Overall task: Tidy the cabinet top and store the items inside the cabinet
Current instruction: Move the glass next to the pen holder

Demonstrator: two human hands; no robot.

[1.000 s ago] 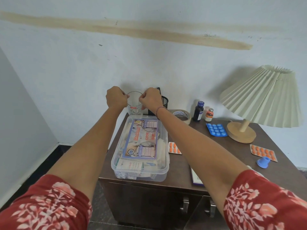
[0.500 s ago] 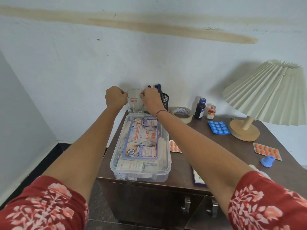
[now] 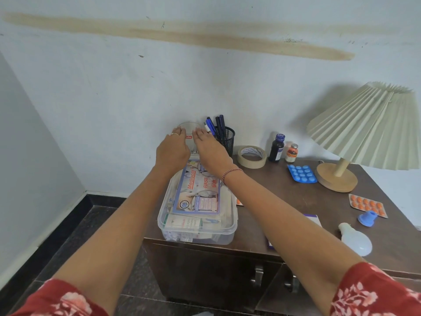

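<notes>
Since half a second ago both fists have uncurled, so the left hand [image 3: 172, 152] and right hand [image 3: 210, 153] flank the glass [image 3: 189, 131] with straight fingers, holding nothing, at the back of the cabinet top [image 3: 284, 201] beside the pen holder [image 3: 226, 139]; storing looks barely begun, and next comes a firm grasp.

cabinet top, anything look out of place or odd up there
A bare light bulb lies loose on its side near the right front edge of the cabinet top, where it could roll off. A blue cap sits beside it, off any bottle. Nothing looks spilled.
</notes>
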